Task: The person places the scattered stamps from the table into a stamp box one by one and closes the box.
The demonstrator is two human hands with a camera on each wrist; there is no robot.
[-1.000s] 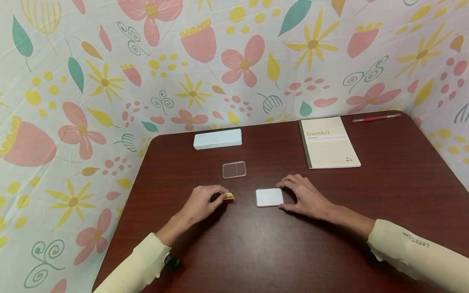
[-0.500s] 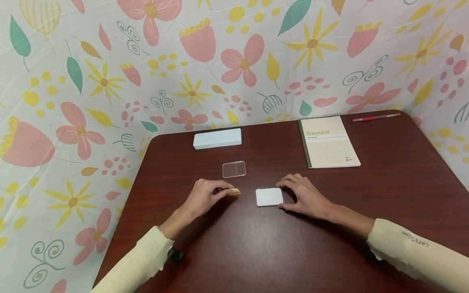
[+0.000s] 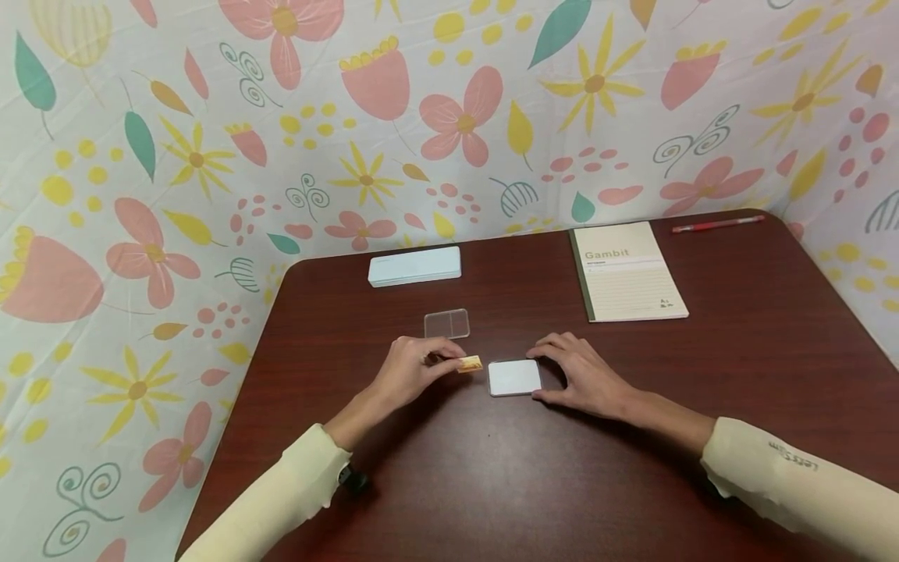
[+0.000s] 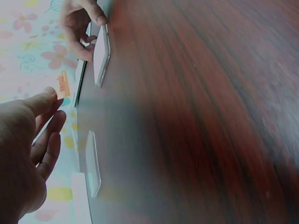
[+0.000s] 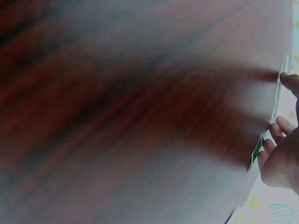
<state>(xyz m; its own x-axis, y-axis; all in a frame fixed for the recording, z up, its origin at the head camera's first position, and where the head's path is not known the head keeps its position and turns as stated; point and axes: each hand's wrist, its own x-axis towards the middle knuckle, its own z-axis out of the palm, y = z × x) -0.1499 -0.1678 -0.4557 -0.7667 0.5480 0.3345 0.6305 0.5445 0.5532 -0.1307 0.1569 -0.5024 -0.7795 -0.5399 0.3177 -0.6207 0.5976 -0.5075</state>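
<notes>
Now the left hand (image 3: 419,368) is pinching the card (image 3: 470,364) by one end, just beside the case (image 3: 514,378) but not touching it; the right hand (image 3: 583,381) is gripping the case's edges. Light fingertips and a steady case should be giving good control.

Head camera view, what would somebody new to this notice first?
Probably the brightly flowered cloth filling the background behind the dark red-brown table. Next, near the table's middle, the left hand pinching a small orange-and-yellow card, just left of a flat white case whose right end the right hand holds.
</notes>
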